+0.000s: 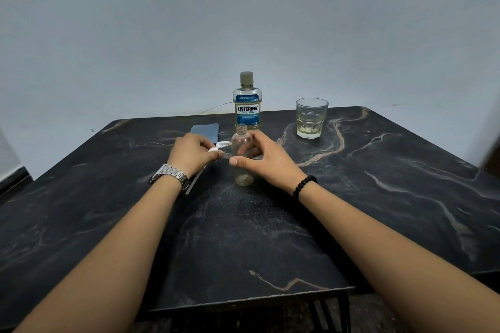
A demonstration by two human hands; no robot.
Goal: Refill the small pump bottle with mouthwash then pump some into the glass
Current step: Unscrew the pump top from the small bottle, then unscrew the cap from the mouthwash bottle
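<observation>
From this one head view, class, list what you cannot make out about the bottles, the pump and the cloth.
- Small bottle: middle hidden by the right hand.
- Pump head: mostly covered by the left hand; its tube is blurred.
- Listerine bottle: base hidden behind the small bottle; small print too tiny.
- Blue cloth: near edge hidden by the left hand.

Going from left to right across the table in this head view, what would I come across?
Blue cloth → left hand holding the white pump top → small clear bottle held by the right hand → glass.
</observation>
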